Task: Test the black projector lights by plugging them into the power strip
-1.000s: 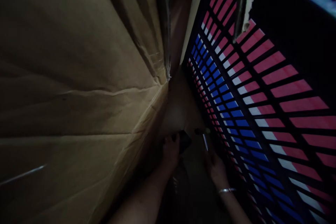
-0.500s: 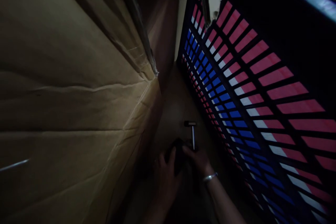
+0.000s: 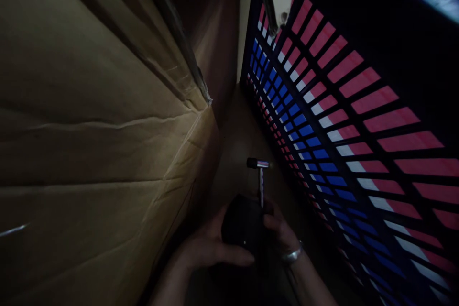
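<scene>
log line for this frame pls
left hand: cups dark object | right hand: grips small hammer | flanks: cardboard, striped panel

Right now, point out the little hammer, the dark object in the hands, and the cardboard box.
small hammer point(image 3: 258, 163), head view, on its metal head.
dark object point(image 3: 241, 222), head view, on its rounded body between both hands.
cardboard box point(image 3: 89, 129), head view, on its creased side wall.

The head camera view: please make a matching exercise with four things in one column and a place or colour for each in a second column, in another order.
Things:
1. cardboard box
2. printed panel
3. small hammer
4. dark round object

Descriptions:
A. red, white and blue bars
B. gripped by both hands
C. brown, on the left
D. metal head, above the right hand

Pairs: 1-C, 2-A, 3-D, 4-B
</scene>
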{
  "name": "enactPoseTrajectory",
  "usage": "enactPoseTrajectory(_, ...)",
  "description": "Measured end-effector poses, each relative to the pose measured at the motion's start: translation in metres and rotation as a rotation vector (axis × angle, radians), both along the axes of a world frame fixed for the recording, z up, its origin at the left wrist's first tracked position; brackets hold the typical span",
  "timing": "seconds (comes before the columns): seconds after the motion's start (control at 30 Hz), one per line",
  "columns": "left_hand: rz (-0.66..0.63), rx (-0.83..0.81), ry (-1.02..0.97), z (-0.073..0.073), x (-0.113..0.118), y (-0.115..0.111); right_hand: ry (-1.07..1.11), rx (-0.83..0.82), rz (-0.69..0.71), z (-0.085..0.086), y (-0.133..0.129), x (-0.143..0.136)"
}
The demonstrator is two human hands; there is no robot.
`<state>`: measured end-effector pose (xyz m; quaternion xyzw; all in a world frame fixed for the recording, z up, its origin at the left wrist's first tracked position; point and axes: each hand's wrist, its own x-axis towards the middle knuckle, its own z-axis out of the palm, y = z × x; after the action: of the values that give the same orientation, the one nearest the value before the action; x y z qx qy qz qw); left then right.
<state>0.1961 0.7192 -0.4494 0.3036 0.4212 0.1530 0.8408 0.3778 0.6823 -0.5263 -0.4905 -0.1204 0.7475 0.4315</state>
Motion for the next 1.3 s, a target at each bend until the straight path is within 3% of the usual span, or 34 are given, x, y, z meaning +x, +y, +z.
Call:
enactPoseTrajectory(0.17, 0.008, 0.039, -0.1, 0.0, -0.003, 0.002, -0.058, 0.061, 0.026, 0.017, 0.009, 0.003)
enactPoseTrajectory(0.37, -0.005, 0.08, -0.151, 0.009, -0.002, 0.007, -0.065, 0.093, 0.053, 0.038, 0.014, 0.006)
enactPoseTrajectory(0.67, 0.031, 0.065, -0.206, 0.004, -0.006, 0.007, -0.1, 0.134, 0.12, 0.051, 0.017, 0.006)
enactPoseTrajectory(0.77, 0.017, 0.141, -0.142, 0.01, -0.004, 0.007, -0.072, 0.165, 0.113, 0.063, 0.016, 0.009)
enactPoseTrajectory(0.87, 0.016, 0.275, -0.081, 0.036, 0.001, 0.01, -0.116, 0.227, 0.134, 0.089, 0.016, 0.015)
enactPoseTrajectory(1.07, -0.014, 0.409, -0.067, 0.116, 0.005, 0.008, -0.194, 0.364, 0.121, 0.164, 0.016, 0.021)
enactPoseTrajectory(1.3, 0.028, 0.503, -0.105, 0.196, 0.001, -0.018, -0.161, 0.512, 0.114, 0.24, 0.007, 0.015)
